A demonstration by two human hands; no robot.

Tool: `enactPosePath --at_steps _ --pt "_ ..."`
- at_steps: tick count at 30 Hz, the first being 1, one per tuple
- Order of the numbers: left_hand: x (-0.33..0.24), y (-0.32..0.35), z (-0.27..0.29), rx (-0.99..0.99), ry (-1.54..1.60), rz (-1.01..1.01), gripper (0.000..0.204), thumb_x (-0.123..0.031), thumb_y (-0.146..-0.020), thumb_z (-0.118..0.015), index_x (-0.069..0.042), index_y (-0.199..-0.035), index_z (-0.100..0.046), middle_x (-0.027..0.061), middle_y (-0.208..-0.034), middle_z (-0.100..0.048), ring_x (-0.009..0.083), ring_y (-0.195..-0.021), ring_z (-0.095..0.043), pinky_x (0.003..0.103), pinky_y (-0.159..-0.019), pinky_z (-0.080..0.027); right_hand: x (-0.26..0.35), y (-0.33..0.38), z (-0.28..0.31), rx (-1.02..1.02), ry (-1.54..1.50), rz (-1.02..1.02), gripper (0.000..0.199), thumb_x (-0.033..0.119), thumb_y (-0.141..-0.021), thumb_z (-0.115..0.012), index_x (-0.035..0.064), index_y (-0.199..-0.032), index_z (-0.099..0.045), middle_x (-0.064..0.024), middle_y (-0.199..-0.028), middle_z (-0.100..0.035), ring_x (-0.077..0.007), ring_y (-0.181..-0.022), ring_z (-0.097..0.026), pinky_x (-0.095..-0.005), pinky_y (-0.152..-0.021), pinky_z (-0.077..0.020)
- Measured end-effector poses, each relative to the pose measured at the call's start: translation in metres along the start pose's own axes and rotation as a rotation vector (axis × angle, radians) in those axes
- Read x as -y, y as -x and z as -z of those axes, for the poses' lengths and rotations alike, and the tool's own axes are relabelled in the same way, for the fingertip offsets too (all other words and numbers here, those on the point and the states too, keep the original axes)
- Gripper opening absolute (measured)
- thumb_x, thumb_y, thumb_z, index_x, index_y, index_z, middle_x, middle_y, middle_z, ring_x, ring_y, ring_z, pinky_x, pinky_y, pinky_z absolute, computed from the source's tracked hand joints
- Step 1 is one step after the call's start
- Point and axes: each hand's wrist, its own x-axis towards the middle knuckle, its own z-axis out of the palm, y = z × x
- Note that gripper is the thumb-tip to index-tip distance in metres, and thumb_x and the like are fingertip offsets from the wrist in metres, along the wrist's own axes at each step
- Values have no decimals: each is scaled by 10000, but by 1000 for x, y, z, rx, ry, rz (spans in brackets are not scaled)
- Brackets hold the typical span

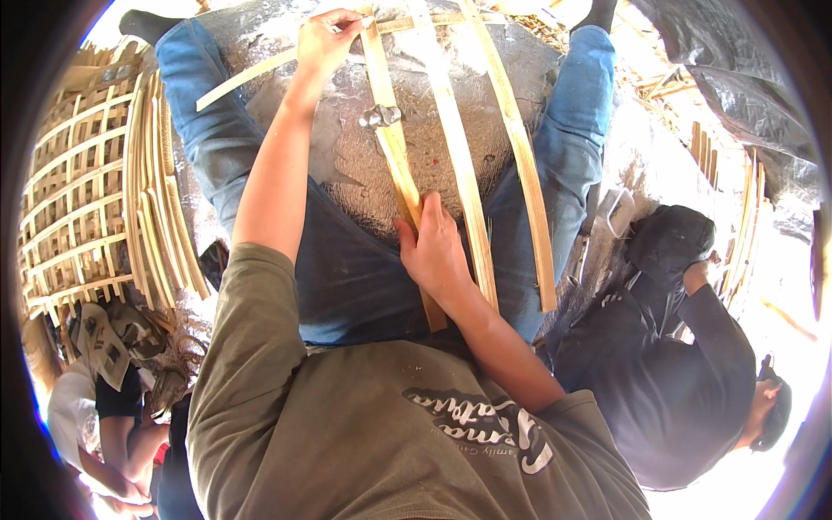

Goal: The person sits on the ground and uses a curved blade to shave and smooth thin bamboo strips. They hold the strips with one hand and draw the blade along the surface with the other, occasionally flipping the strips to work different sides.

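My left hand (325, 42) is at the far end, its fingertips pinched together where a thin bamboo crosspiece (247, 78) meets a long upright slat (374, 61). Whatever sits between those fingertips is too small to make out. Closer to my body, my right hand (435, 250) is closed round the wooden handle of a hammer (381, 115). Its grey metal head lies over the same slat, below my left hand. To the right, two more long bamboo slats (451, 130) (518, 143) run toward me, their far ends at the crosspiece.
My jeans-clad legs (568, 113) spread around a worn grey sheet (303, 130). Woven bamboo panels (82, 191) stack at the left. A person in dark clothes (659, 364) sits close on the right; another person's arms (126, 442) show at the lower left.
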Motion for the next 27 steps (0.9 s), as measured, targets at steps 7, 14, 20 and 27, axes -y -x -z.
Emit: enactPosePath --at_steps 7,14,20,27 --pt "23 0 -9 -25 -22 -42 165 -207 -864 -778 -89 -979 -780 34 -818 -742 82 -691 -637 261 -661 -526 6 -1 5 27 21 -33 327 130 -921 -657 -17 -1058 -400 -286 -969 -571 -507 -924 -596 -560 -760 -513" --pt "26 -6 -15 -48 -23 -61 154 -163 -859 -775 -72 -983 -771 59 -854 -755 128 -722 -683 275 -691 -550 12 -6 12 5 57 27 289 159 -982 -586 -38 -1111 -418 -288 -1105 -518 -508 -939 -592 -562 -757 -525" --pt "26 -5 -15 -89 -38 -147 167 -153 -848 -780 -78 -997 -770 76 -899 -753 151 -749 -703 286 -710 -559 22 -6 24 -131 74 160 322 135 -1001 -559 -74 -1205 -424 -294 -1217 -443 -485 -992 -562 -542 -820 -498" --pt "15 -3 -12 -73 -50 -67 159 -176 -847 -784 -115 -993 -779 90 -947 -751 177 -809 -718 306 -747 -564 34 -43 57 -295 17 441 352 -38 -931 -585 -60 -1234 -410 -270 -1031 -511 -447 -877 -530 -517 -756 -436"
